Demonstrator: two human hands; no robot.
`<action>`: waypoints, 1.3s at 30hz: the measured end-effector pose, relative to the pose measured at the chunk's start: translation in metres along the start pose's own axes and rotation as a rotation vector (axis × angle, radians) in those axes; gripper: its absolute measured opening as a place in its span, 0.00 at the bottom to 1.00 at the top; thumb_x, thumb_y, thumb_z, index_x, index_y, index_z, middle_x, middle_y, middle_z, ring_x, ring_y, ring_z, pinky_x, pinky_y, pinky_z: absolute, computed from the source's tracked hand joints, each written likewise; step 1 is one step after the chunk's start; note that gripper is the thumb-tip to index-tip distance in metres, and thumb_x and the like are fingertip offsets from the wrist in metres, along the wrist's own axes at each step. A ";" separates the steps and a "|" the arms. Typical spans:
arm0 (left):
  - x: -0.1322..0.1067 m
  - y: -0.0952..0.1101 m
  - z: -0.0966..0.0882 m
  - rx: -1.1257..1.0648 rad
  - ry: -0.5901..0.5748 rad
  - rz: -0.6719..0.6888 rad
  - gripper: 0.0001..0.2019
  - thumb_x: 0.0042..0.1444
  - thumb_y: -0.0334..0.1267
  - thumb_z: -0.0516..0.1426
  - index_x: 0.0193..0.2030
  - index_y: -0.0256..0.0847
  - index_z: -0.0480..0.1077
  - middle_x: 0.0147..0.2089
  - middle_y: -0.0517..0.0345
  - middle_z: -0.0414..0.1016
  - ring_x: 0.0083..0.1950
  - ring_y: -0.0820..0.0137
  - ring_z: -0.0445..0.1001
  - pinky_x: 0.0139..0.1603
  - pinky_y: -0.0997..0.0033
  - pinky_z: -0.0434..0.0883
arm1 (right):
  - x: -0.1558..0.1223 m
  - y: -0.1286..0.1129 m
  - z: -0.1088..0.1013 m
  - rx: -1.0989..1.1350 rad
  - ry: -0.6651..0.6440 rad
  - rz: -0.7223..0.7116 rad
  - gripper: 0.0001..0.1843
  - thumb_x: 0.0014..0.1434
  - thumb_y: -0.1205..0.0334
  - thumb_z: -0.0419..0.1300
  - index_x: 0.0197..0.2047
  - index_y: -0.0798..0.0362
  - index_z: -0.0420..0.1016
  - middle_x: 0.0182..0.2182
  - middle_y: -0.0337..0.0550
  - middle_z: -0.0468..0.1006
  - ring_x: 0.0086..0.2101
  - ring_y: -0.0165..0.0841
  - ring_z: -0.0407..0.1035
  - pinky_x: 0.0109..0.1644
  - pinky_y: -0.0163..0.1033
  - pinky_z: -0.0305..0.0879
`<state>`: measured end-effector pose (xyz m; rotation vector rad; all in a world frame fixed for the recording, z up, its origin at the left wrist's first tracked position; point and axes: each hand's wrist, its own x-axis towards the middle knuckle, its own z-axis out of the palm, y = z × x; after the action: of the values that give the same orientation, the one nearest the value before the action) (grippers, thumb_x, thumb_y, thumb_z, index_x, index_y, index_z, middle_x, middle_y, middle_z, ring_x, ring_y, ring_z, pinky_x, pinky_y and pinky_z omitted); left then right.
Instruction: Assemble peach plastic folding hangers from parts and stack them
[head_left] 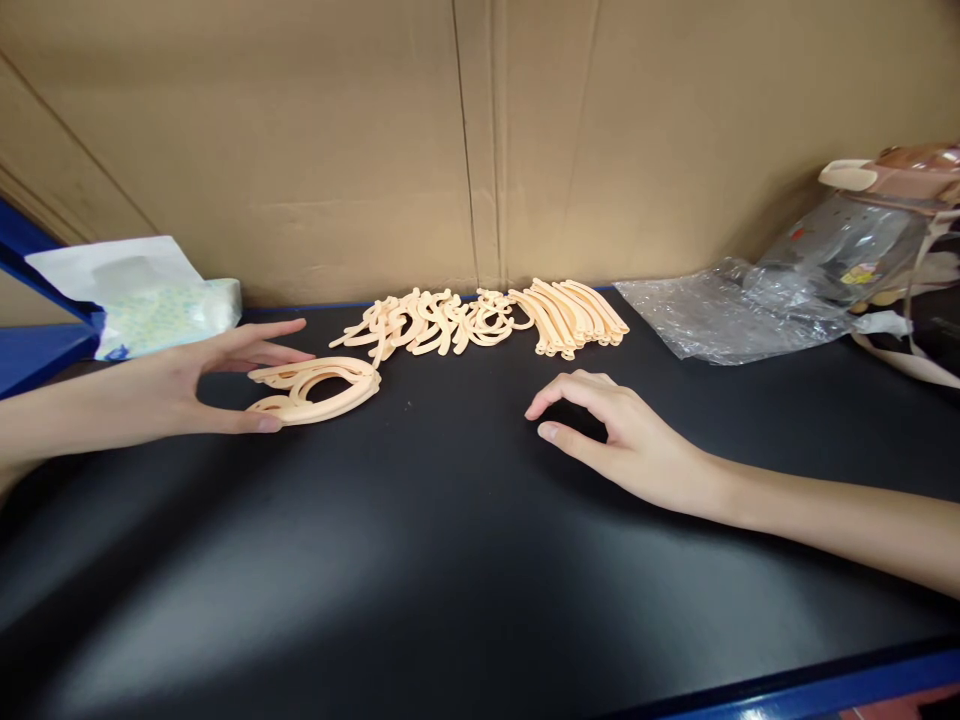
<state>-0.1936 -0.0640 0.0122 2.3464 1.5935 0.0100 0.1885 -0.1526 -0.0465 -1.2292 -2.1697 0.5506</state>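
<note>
My left hand [202, 385] is at the left, its thumb and fingers spread around the near end of peach plastic pieces that look like folded travel hangers [337, 408]. The thumb tip appears to touch their edge, but the fingers are not closed on them. Over the table right of the middle, my right hand [622, 435] is loosely curled, with a gap between thumb and forefinger and nothing in it. Beyond the hands lie a loose heap of small curved hook pieces [431, 322] and, beside it, a row of long curved arm pieces [574, 315].
The black tabletop [420, 560] has a blue front edge [825, 685]. A white and patterned soft pack [165, 310] stands back left. Clear plastic film [720, 315] and a see-through bottle [862, 235] with a strap are back right. A cardboard wall [337, 150] rises behind.
</note>
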 end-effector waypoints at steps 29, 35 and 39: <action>-0.003 -0.001 0.000 0.047 -0.080 -0.069 0.45 0.51 0.60 0.57 0.71 0.49 0.44 0.70 0.54 0.59 0.69 0.54 0.58 0.67 0.47 0.53 | 0.000 0.001 -0.001 0.009 -0.014 -0.008 0.04 0.64 0.61 0.56 0.41 0.48 0.71 0.39 0.38 0.77 0.42 0.34 0.69 0.52 0.44 0.60; -0.005 -0.005 0.004 0.032 -0.029 -0.080 0.44 0.52 0.60 0.55 0.72 0.47 0.45 0.68 0.54 0.62 0.67 0.53 0.62 0.64 0.52 0.60 | -0.001 0.001 0.000 0.004 -0.007 -0.010 0.04 0.64 0.61 0.56 0.41 0.47 0.72 0.39 0.37 0.78 0.43 0.34 0.70 0.51 0.42 0.60; -0.002 -0.009 0.006 0.036 0.012 -0.082 0.44 0.51 0.60 0.55 0.71 0.47 0.46 0.68 0.55 0.63 0.65 0.54 0.64 0.63 0.54 0.62 | 0.000 0.001 0.000 0.005 -0.004 -0.016 0.04 0.64 0.61 0.56 0.41 0.48 0.72 0.39 0.36 0.78 0.42 0.33 0.69 0.51 0.42 0.60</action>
<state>-0.2020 -0.0645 0.0046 2.3098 1.7082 -0.0228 0.1891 -0.1525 -0.0470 -1.2079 -2.1781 0.5515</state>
